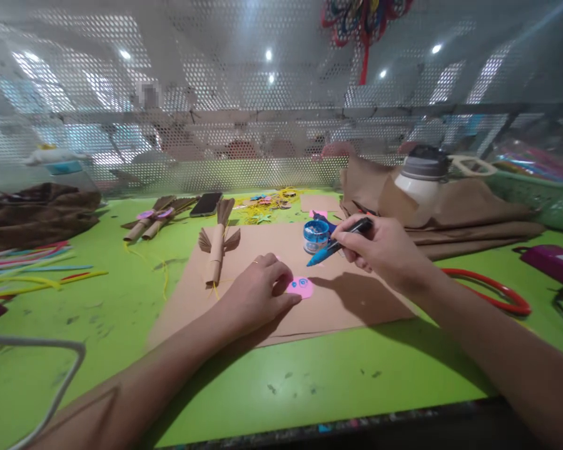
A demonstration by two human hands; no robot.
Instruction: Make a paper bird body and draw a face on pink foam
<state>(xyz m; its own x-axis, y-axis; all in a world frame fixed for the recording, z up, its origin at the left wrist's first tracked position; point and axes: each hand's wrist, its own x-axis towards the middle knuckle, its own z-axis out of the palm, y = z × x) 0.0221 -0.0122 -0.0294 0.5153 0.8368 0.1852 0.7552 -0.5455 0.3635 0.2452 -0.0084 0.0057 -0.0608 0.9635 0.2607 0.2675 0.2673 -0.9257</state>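
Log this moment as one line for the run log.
left hand: pressing pink paper piece onto brown paper sheet | right hand: holding blue pen above it | small blue pot behind

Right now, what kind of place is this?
Probably a craft workshop table. The right hand holds a blue pen over a pink paper cutout pinned by the left hand; rolled brown-paper figures and coloured strips lie around.
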